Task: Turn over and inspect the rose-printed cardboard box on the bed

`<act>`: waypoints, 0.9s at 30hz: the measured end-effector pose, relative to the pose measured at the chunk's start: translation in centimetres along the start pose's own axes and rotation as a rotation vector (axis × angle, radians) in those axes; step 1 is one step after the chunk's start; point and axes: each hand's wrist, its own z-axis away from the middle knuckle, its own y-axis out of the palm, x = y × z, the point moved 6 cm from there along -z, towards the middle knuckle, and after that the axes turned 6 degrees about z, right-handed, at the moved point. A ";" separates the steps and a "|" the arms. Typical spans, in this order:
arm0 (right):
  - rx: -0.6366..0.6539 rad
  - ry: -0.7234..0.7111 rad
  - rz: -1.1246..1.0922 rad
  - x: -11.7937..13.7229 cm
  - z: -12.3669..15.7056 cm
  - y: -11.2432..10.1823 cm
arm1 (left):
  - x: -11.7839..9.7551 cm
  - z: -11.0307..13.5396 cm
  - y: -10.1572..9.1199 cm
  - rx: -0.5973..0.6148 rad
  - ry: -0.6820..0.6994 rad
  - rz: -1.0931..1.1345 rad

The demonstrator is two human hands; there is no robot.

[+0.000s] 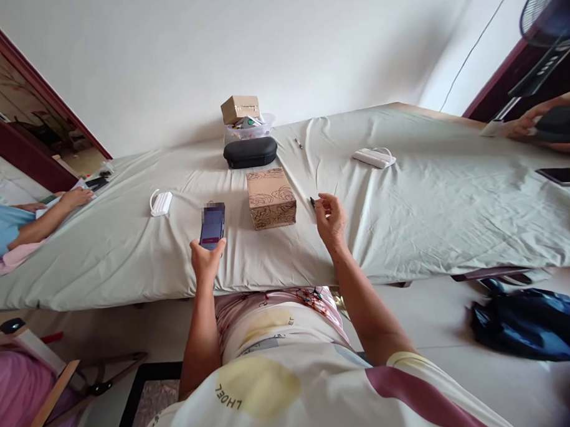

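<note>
My left hand [206, 258] is closed around a smartphone [212, 225] with a lit screen, held just above the grey sheet [127, 256] that covers the table. My right hand [330, 217] pinches a small dark object [312, 202] with its fingertips, just right of a patterned cardboard box [271, 197] standing on the sheet between my hands. What the small object is I cannot make out.
Behind the box lie a black oval case [250, 152], a clear tub [249, 126] with a brown box [240, 107] on it, and two white devices [161, 203] [373, 157]. Other people's hands rest at the left [76, 197] and right [520, 125] edges. A phone [562, 176] lies far right.
</note>
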 end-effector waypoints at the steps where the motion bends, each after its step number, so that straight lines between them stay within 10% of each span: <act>1: 0.065 0.026 -0.053 0.7 0.7 0.3 | -0.3 0.8 0.8 0.038 -0.006 0.157; 5: 0.479 0.161 -0.317 4.5 6.2 2.2 | -2.2 5.2 4.9 0.227 0.001 0.638; 10: 0.855 0.286 -0.460 8.4 13.2 3.5 | -3.8 9.4 7.7 0.391 0.025 0.685; 27: 0.919 0.303 -0.461 7.7 13.9 4.8 | -3.6 10.5 7.3 0.362 0.116 0.988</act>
